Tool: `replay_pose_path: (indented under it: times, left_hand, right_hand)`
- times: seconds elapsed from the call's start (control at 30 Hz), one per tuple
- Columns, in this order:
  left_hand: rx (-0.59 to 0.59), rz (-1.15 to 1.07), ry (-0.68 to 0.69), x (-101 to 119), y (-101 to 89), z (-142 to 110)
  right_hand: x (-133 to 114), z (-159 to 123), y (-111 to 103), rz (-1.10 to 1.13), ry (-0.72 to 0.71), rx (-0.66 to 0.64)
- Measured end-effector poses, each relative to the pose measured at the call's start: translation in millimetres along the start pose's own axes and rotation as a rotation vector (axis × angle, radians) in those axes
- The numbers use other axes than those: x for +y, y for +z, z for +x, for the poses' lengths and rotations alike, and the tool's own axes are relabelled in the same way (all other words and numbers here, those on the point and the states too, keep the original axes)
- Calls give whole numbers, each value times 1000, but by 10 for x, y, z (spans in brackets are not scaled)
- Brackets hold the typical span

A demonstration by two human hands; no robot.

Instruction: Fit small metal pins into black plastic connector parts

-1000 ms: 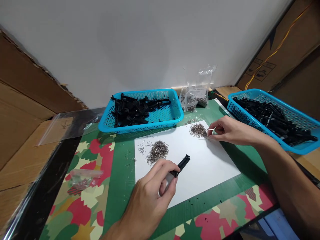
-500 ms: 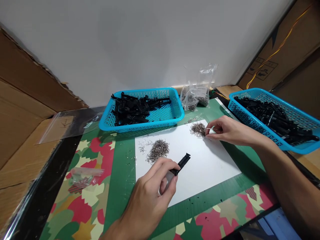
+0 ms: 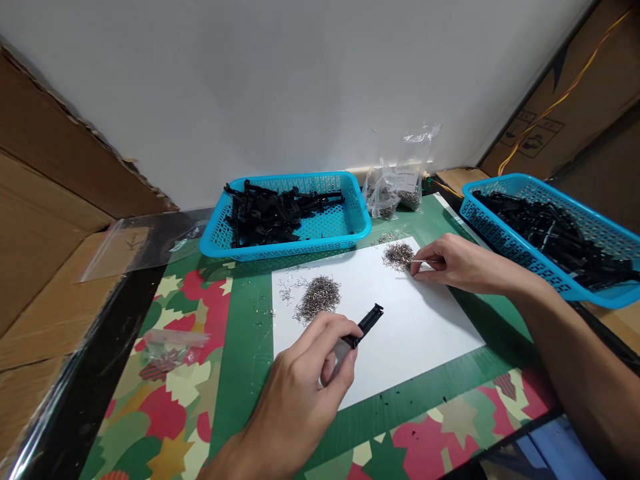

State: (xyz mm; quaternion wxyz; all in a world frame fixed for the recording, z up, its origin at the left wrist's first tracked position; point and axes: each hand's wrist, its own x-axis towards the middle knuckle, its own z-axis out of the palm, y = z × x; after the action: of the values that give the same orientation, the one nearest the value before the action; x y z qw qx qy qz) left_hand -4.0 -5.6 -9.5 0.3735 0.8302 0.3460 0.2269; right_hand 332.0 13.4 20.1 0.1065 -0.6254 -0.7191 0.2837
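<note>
My left hand (image 3: 305, 380) is closed on a narrow black plastic part (image 3: 369, 322), held between thumb and fingers above the white sheet (image 3: 410, 360). The part's slotted far end points up and right. At the right, my right hand (image 3: 445, 263) pinches a thin, pale, needle-like tool (image 3: 424, 261); its exact kind is too small to make out. Its fingertips are beside a small heap of tiny bent metal springs (image 3: 397, 256). A larger heap of similar wire springs (image 3: 320, 297) lies just beyond my left hand.
A blue basket (image 3: 285, 252) of black plastic parts stands at the back; another blue basket (image 3: 520, 257) with more is at the right. Clear bags (image 3: 400, 190) of small metal pieces lean by the wall. A small plastic bag (image 3: 173, 350) lies left, near cardboard (image 3: 50, 280).
My right hand has shifted slightly at the edge of the small heap, its fingertips lower to the sheet. My left hand keeps the black part nearly still. The view moved slightly.
</note>
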Motion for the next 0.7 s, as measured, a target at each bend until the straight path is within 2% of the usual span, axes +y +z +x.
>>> replay_pose_path:
  times: [0.23,0.53,0.7]
  left_hand:
    - [-2,-2,-3,-11,1,-12]
    - [1,-20,-2,-16,9,-7]
    - [1,-27,1,-24,2,0]
  right_hand:
    - [142,-50,-92,23,85,72]
    - [83,-8,-30,-34,94,-60]
    - [25,-75,-46,75,-30,-143]
